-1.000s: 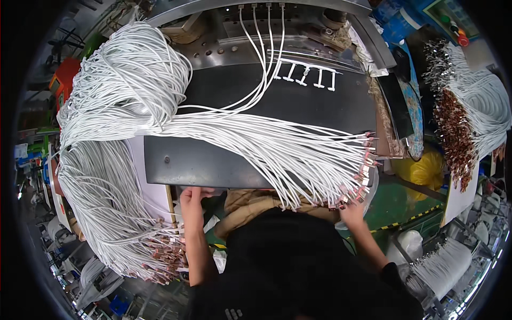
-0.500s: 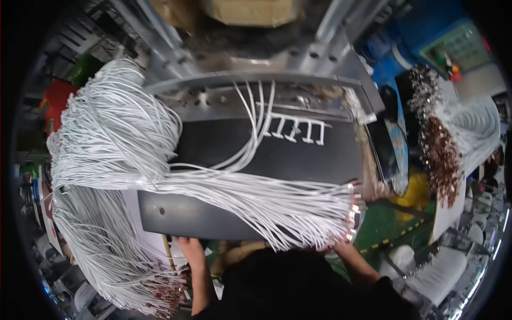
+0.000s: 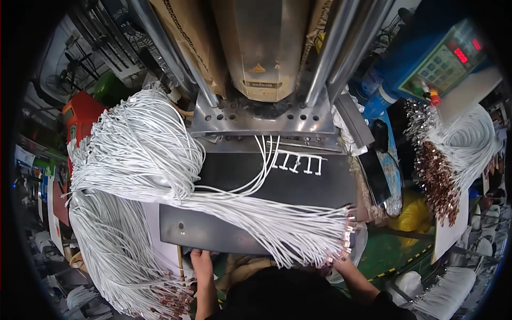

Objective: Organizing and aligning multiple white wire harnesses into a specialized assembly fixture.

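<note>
A dark work plate (image 3: 320,186) lies before me, with a long bundle of white cables (image 3: 266,216) across it. Copper-coloured ends of the bundle hang at the plate's right front corner. My left hand (image 3: 201,260) is at the plate's front edge, its fingertips partly hidden by the edge. Beneath the cable ends is my right hand (image 3: 344,265), mostly covered, so its grip does not show. A few cables run up from the bundle into the press (image 3: 261,125). Beside them lies a white moulded strip (image 3: 298,164) with several short branches.
Large coils of white cable (image 3: 138,146) stand at the left, and more cables (image 3: 114,250) hang below them. On the right is a blue control box (image 3: 440,61) with a lit panel. Another cable bundle (image 3: 464,138) with copper ends rests beyond a yellow bag (image 3: 413,216).
My view has tilted upward, so more of the press and the control box shows and the plate sits lower. Both hands stay at about the same places on the plate's front edge.
</note>
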`<move>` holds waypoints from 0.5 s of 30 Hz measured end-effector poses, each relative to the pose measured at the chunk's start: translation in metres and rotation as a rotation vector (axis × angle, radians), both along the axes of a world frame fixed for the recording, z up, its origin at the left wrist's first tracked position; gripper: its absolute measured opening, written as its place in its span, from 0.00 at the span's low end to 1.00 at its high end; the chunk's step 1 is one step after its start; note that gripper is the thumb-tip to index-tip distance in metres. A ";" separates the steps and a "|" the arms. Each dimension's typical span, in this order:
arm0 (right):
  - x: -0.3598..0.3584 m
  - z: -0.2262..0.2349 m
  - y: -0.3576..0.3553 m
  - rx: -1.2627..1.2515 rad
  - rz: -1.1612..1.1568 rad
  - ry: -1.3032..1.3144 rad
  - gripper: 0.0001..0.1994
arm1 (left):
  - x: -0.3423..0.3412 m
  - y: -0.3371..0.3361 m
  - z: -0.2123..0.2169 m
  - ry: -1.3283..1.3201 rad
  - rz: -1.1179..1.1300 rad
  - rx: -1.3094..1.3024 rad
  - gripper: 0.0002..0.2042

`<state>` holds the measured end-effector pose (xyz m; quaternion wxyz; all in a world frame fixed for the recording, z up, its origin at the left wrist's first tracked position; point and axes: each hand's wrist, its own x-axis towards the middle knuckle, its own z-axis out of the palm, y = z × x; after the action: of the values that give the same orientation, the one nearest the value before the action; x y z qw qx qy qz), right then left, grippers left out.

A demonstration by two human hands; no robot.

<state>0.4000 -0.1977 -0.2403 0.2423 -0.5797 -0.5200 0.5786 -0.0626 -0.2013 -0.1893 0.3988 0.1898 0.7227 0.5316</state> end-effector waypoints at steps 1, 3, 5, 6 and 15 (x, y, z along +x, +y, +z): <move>-0.002 0.004 0.003 0.022 -0.029 0.041 0.24 | 0.009 0.004 -0.004 0.003 0.066 0.005 0.13; 0.019 0.007 0.015 0.071 0.123 -0.126 0.24 | 0.034 0.005 0.004 0.009 0.118 0.005 0.14; 0.017 0.052 0.063 0.063 0.381 -0.311 0.20 | 0.054 0.002 0.021 0.024 -0.109 -0.076 0.17; 0.011 0.107 0.093 0.004 0.470 -0.326 0.16 | 0.056 -0.002 0.027 0.035 -0.114 -0.076 0.17; -0.043 0.228 0.175 0.749 0.313 -0.056 0.13 | 0.108 0.081 0.150 0.725 -0.688 0.760 0.06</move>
<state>0.3574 -0.0229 -0.0124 0.3313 -0.3809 -0.7831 0.3631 0.0456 -0.1205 -0.0388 0.1812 0.7083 0.4699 0.4946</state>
